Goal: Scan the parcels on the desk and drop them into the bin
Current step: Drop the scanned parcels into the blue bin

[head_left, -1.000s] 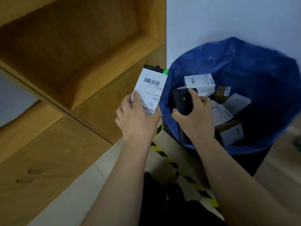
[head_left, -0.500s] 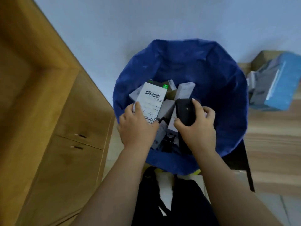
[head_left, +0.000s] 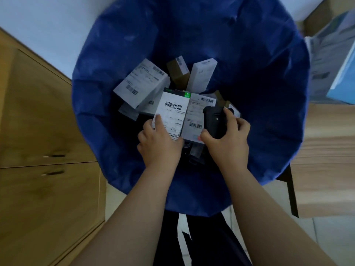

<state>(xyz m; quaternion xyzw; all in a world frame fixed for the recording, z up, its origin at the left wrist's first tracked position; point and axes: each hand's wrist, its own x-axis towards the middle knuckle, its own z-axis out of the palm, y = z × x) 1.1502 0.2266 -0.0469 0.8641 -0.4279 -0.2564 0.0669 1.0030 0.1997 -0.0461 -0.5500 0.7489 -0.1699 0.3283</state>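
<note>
Now holding a scanned parcel over the blue-lined bin (head_left: 269,116), ready for dropping.

Beyond both hands, earlier parcels (head_left: 142,83) are piling inside; the left hand (head_left: 159,143) is gripping the labelled parcel (head_left: 172,114), the right hand (head_left: 228,139) is clutching the black scanner (head_left: 213,121). Releasing squarely above the pile should land it cleanly.

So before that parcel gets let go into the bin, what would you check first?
1. White-labelled parcel over the blue-lined bin: ok.
2. Left hand holds the parcel: ok, fingers curled around its lower end.
3. Barcode faces up and readable: ok.
4. Parcel already scanned: cannot tell.
5. Black handheld scanner secure in the right hand: ok, gripped, so it should not fall in.
6. Room in the bin: ok, boxes lie well below the rim.
</note>
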